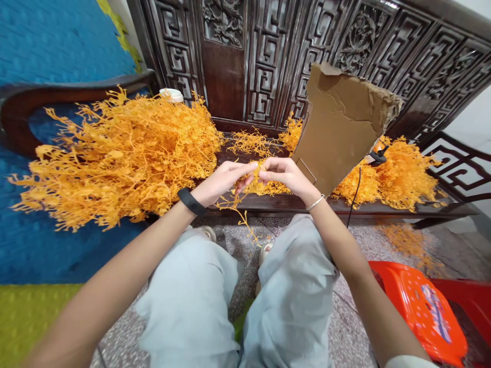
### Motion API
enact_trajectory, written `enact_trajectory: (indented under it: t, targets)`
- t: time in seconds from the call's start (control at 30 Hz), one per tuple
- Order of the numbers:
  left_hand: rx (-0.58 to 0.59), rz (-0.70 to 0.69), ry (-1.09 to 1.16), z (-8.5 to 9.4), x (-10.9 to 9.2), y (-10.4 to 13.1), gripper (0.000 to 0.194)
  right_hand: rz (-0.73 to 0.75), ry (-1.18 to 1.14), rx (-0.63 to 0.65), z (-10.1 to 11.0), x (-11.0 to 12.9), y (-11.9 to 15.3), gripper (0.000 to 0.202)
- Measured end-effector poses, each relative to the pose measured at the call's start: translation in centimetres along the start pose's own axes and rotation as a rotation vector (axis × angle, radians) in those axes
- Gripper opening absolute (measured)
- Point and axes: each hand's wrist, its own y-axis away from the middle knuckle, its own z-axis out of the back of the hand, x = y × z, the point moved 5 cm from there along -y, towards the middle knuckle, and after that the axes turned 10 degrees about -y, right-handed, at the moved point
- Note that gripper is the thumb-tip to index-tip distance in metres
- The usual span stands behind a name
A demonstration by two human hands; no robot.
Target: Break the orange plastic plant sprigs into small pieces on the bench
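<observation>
My left hand (224,181), with a black band at its wrist, is closed on an orange branching plastic sprig (243,219) whose stems hang below the fingers. My right hand (287,176), wearing a thin bangle, meets it fingertip to fingertip and pinches a small yellow-orange piece at the sprig's top. The exact contact is partly hidden by the fingers. Behind the hands, loose orange sprigs (251,143) lie on a dark wooden bench (268,203). To the left spreads a large orange heap (126,158) of the same sprigs.
A bent cardboard sheet (337,122) stands on the bench, right of my hands. Beyond it are another orange pile (402,171) and a dark clip with a cable (378,156). A red plastic stool (418,312) stands at lower right. Blue foam matting (57,41) is at left.
</observation>
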Motion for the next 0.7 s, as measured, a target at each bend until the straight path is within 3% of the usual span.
enact_trajectory:
  t: [0.13,0.27,0.43,0.7]
  targets:
    - [-0.115,-0.119,-0.065,0.5,-1.0,0.2,0.043,0.004,-0.123,0.051,-0.5,0.0,-0.1,0.026]
    - [-0.203,-0.223,-0.033,0.9,-1.3,0.3,0.032,0.076,-0.145,-0.009,-0.4,0.3,-0.2,0.020]
    - [-0.192,-0.197,0.070,1.1,-0.6,0.2,0.028,0.099,-0.124,-0.064,-0.2,0.4,-0.2,0.020]
    - [-0.178,-0.118,0.160,1.0,-0.6,0.0,0.037,0.060,-0.164,0.038,-1.3,0.1,-0.6,0.023]
